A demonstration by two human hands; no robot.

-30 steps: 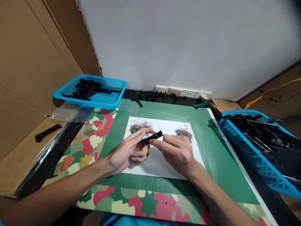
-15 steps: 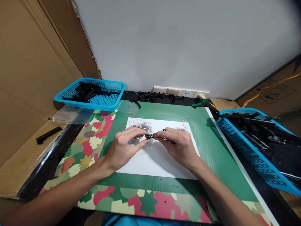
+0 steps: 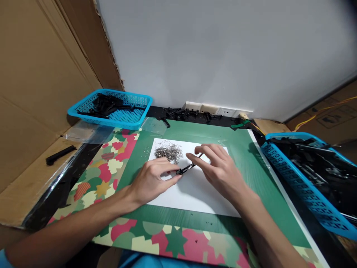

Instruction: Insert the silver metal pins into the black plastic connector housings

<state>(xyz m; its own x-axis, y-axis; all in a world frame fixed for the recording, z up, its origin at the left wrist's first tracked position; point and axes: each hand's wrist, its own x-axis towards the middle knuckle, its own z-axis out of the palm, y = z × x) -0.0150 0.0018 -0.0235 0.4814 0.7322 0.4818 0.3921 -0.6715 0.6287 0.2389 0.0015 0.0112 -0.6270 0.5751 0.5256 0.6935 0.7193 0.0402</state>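
Pinching one slim black part [image 3: 185, 169] by its near end, the left hand [image 3: 150, 178] holds it tilted above one white sheet [image 3: 195, 195]. The one right hand [image 3: 220, 169] curves around the far end, its fingers parted — whether they touch the part, I cannot tell. One heap of small metal pieces [image 3: 168, 152], too many to count, lies just beyond the left hand. Under the sheet spreads one green mat [image 3: 256, 186]. Farther out sit two blue baskets — one at left [image 3: 111, 122], one at right [image 3: 295, 182] — both holding uncounted black pieces; a single black bar [image 3: 60, 155] lies on cardboard [image 3: 30, 178].
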